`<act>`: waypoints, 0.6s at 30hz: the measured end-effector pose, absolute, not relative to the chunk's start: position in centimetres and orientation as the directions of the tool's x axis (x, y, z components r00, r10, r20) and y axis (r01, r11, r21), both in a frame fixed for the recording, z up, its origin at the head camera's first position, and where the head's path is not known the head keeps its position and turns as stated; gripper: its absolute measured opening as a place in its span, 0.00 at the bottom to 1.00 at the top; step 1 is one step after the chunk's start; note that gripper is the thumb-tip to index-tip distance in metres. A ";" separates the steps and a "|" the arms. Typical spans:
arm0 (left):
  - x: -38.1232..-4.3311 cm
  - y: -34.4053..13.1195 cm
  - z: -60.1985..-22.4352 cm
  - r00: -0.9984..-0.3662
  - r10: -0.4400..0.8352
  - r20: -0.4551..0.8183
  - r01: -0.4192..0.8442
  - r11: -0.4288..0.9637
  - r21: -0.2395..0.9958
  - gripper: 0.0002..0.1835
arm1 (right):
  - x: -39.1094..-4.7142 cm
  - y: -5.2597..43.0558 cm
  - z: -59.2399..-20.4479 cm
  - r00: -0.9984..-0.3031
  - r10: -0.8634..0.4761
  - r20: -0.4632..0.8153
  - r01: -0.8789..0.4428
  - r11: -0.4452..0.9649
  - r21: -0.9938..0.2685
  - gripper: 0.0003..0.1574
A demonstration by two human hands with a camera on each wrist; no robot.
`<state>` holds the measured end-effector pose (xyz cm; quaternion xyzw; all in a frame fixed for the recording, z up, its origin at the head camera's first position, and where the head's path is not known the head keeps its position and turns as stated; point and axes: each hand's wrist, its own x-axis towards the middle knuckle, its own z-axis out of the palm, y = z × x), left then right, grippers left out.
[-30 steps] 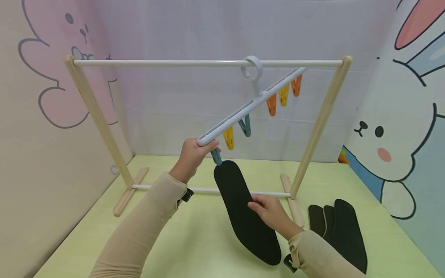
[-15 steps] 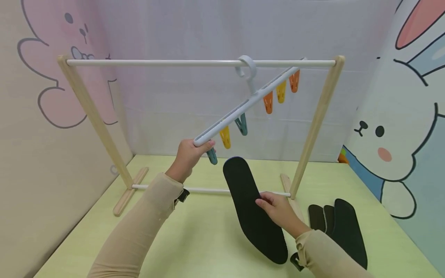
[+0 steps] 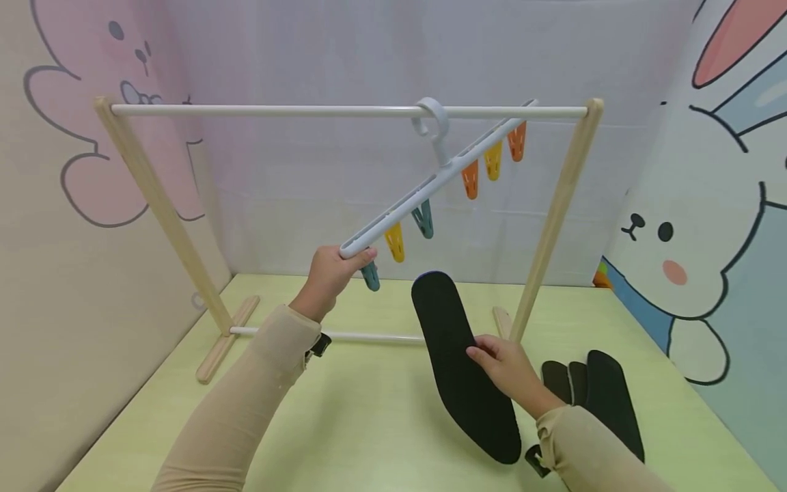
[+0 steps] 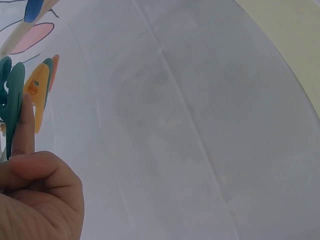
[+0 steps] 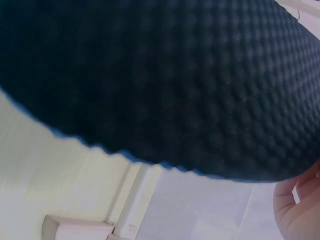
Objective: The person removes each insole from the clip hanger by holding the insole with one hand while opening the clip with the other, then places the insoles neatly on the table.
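My left hand [image 3: 324, 279] grips the low end of a white clip hanger [image 3: 402, 210], thumb on top of the bar. Just under that hand hangs a teal clothespin [image 3: 371, 276]; the left wrist view shows a finger lying along the teal clothespin [image 4: 16, 102]. A black shoe insole [image 3: 458, 362] is pinched at its edge by my right hand [image 3: 505, 369], its upper end to the right of the teal clothespin and apart from it. In the right wrist view the dimpled insole [image 5: 160, 85] fills the upper part and covers part of the fingers.
The hanger's hook [image 3: 438, 119] sits on the white top rail [image 3: 264, 110] of a wooden-legged rack. Yellow [image 3: 395, 242], teal and orange clothespins hang along the bar. More dark insoles [image 3: 611, 403] lie on the table at right, partly behind the right sleeve.
The insole, whose top end met the teal clothespin a second ago, has moved right with my right hand and away from it. My left hand stays on the hanger end.
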<state>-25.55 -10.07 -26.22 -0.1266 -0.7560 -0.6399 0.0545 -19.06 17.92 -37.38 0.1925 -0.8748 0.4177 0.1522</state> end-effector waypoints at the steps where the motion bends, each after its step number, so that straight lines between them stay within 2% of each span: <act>1: -25.5 -10.1 -26.2 -0.962 0.123 0.242 0.259 0.152 0.954 0.15 | -19.0 18.0 -37.3 -0.880 -0.201 0.430 -0.461 0.580 -0.671 0.03; 18: -25.8 -10.1 -26.4 -0.973 0.101 0.209 0.224 0.174 0.959 0.17 | -18.4 20.9 -36.5 -0.938 -0.073 0.340 -0.309 0.623 -0.718 0.10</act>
